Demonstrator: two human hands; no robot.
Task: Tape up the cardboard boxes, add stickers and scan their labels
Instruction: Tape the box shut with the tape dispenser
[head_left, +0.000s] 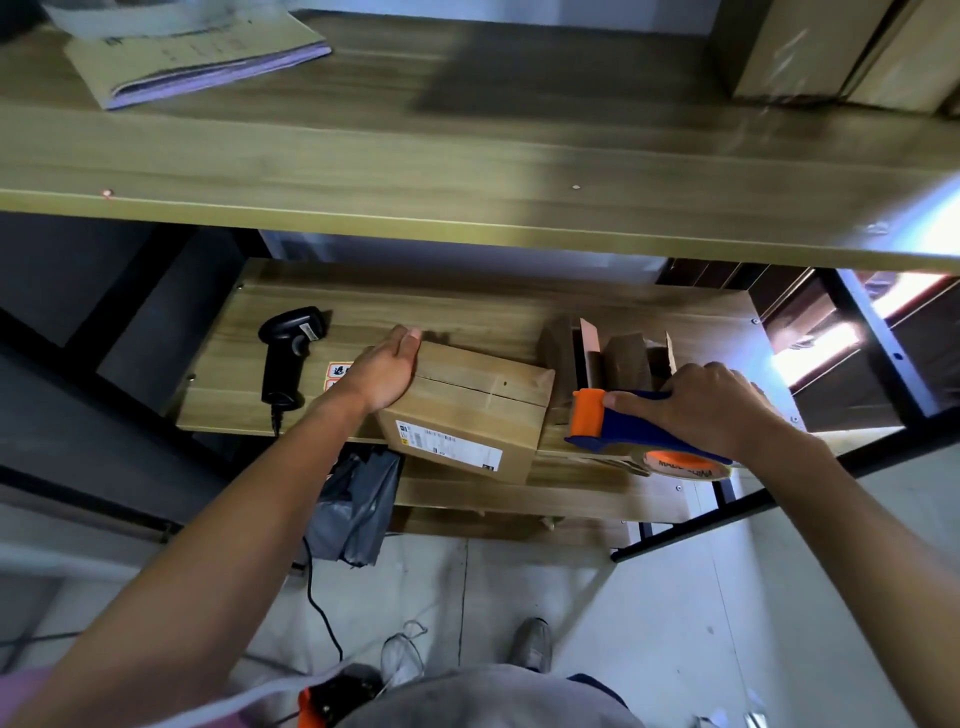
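A closed cardboard box (472, 400) lies on the wooden shelf (467, 306), with a white label (449, 446) on its near side and its top flaps meeting in a seam. My left hand (384, 371) rests flat against the box's left end, fingers straight. My right hand (711, 408) grips a blue and orange tape dispenser (618, 423) just right of the box; its tape roll (685, 465) hangs below my wrist. A black barcode scanner (285, 353) lies at the shelf's left. Orange stickers (337, 375) peek out beside my left wrist.
An open cardboard box (623, 353) with raised flaps stands behind the dispenser. A wider upper shelf (467, 171) overhangs, holding a folder of papers (197, 62) and boxes (841, 47) at far right. A grey bag (353, 509) hangs under the shelf. The scanner cable (317, 597) trails to the floor.
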